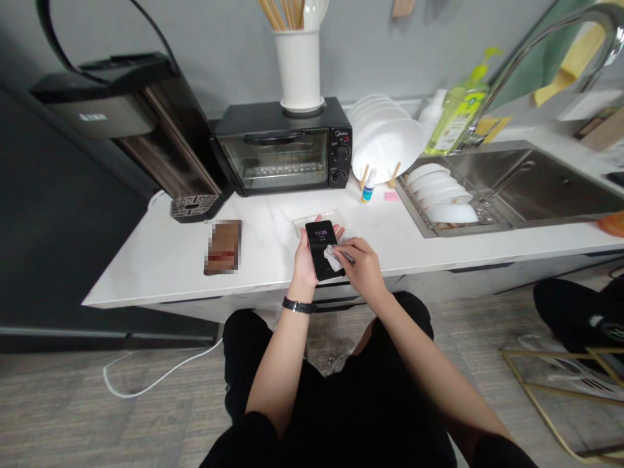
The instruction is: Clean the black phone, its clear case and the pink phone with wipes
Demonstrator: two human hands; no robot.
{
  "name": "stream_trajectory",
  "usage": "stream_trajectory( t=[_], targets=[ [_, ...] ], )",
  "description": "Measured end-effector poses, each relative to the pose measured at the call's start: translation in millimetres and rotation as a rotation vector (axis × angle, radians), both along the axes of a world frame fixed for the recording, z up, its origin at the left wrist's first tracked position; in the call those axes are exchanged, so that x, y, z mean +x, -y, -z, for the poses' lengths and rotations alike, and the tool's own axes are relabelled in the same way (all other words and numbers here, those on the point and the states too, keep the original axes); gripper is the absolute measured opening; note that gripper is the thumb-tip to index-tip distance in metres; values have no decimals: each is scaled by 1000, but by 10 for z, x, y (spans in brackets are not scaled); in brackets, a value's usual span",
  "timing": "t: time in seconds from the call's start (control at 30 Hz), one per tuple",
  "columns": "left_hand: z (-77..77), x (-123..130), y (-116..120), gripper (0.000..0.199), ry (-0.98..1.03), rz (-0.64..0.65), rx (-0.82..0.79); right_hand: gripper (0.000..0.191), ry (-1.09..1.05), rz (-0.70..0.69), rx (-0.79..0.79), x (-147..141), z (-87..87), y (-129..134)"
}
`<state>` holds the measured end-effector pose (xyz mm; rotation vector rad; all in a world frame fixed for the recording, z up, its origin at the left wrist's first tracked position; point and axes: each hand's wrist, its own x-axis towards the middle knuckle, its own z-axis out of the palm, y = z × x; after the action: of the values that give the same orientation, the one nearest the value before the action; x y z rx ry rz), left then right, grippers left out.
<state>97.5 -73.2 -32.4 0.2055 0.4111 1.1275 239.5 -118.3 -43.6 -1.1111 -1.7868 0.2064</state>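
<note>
I look down from the head camera at two bare hands, held close together over a white stone counter (160,276). The left hand (305,263) holds a black phone (318,242) up off the counter, with the fingers behind it and the screen facing up. The screen is lit and shows 11:35. The right hand (359,270) pinches a white cloth (333,259) and presses it on the lower part of the screen. Something thin and dark (347,257) pokes out by those fingers, but I cannot tell what it is.

To wipe well, I think the left hand should hold firm so the phone does not slip. The cloth should move in soft, slow strokes, and a clean, dry part of it would work best.

The left arm (277,364) comes up from the body with the wrist bent a little, and a black watch (297,305) sits on it. The right arm (429,364) reaches in from the other side and slants across to the phone.

Just under the phone lies a clear plastic tray (319,222). Past it stands a small spray bottle (368,186) with a blue label. A blurred brown thing (223,247) lies on the counter to the left.
</note>
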Motion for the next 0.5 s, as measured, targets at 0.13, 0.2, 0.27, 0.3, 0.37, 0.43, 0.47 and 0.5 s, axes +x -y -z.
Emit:
stream_trajectory(
  t=[0.13, 0.2, 0.27, 0.3, 0.37, 0.43, 0.47, 0.5],
  targets=[
    [-34, 0, -37, 51, -19, 22, -46, 24, 47, 76, -13, -13, -88, -352],
    [-56, 0, -53, 51, -24, 23, -70, 25, 74, 110, -33, -58, -134, -504],
    [-74, 0, -59, 52, -32, 47, -118, 25, 93, 131, -36, -119, -175, -617],
    [-80, 1, -59, 54, -37, 66, -145, 25, 101, 137, -33, -154, -193, -656],
    [-81, 8, -56, 55, -49, 93, -188, 25, 113, 138, -24, -231, -220, -692],
    [-70, 19, -55, 54, -54, 59, -200, 26, 119, 110, -14, -307, -233, -674],
    [-61, 25, -56, 53, -54, 25, -196, 26, 121, 85, -10, -343, -234, -645],
    [-51, 28, -59, 52, -53, -11, -189, 26, 126, 58, -7, -375, -231, -604]
  ],
)
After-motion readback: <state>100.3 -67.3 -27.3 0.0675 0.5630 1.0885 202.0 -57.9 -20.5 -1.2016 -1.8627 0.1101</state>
